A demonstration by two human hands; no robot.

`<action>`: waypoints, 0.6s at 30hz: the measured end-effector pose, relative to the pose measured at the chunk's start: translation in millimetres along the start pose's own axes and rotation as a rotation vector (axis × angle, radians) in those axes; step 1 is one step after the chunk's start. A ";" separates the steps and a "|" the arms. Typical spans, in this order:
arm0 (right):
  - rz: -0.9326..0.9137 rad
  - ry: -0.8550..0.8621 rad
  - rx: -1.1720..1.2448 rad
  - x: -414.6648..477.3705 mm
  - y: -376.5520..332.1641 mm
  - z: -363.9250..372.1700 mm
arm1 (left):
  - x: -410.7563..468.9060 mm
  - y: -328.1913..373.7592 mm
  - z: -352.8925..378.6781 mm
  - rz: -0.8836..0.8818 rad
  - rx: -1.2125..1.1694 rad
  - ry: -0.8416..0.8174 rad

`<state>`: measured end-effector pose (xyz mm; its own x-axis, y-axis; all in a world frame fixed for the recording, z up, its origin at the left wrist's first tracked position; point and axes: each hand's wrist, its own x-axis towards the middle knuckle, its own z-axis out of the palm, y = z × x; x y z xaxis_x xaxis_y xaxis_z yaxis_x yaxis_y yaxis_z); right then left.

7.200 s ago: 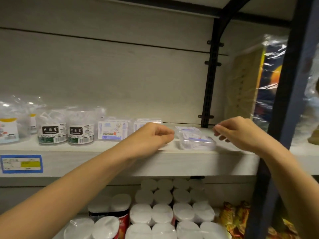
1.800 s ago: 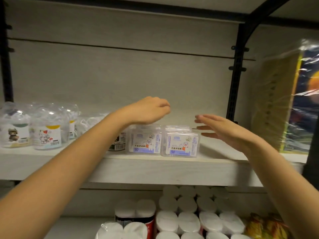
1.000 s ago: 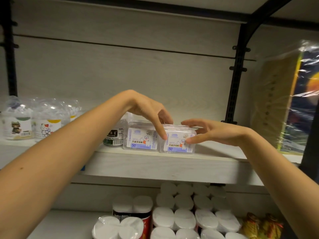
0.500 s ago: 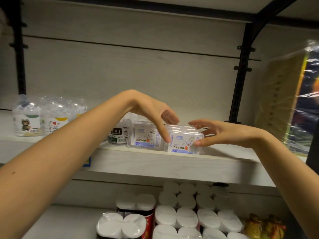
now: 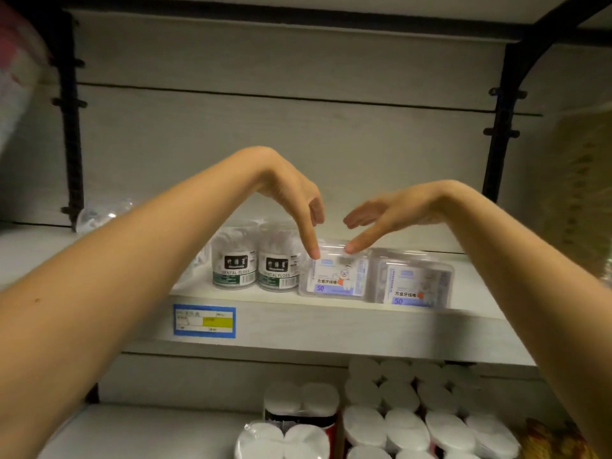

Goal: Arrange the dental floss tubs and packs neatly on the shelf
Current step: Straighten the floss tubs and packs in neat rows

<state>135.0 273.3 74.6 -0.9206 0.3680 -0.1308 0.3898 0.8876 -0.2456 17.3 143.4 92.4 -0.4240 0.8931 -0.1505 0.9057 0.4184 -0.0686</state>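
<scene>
While both hands hover w/ fingers spread, left hand (image 5: 291,197) and right hand (image 5: 387,215) each touch one fingertip to the left floss pack (image 5: 334,276), lying long axis left-right, label facing front, on shelf (image 5: 331,323) beside floss tubs (image 5: 256,266).

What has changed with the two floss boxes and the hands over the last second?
Both hands have let go of the right box and moved to the left box: the left hand and right hand now rest only fingertips on its top. The right box stands free and slightly askew. The two tubs stayed side by side left of the boxes on the shelf.
</scene>
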 end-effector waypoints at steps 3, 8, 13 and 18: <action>0.065 -0.057 -0.014 7.9 -4.6 1.3 | 5.8 -3.4 -1.1 0.008 0.000 -0.039; 0.073 -0.071 -0.092 7.9 -5.9 2.1 | 6.5 -6.7 -0.9 0.076 -0.018 -0.081; 0.075 -0.094 -0.117 7.9 -9.2 -0.4 | 8.5 -7.8 -0.8 0.076 -0.017 -0.066; 0.055 -0.119 -0.076 7.2 -4.6 -0.5 | 9.5 -4.1 3.3 0.087 0.011 -0.083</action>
<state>126.6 272.0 75.3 -0.8867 0.3849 -0.2562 0.4320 0.8872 -0.1622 9.5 149.7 88.0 -0.3422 0.9092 -0.2370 0.9393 0.3374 -0.0620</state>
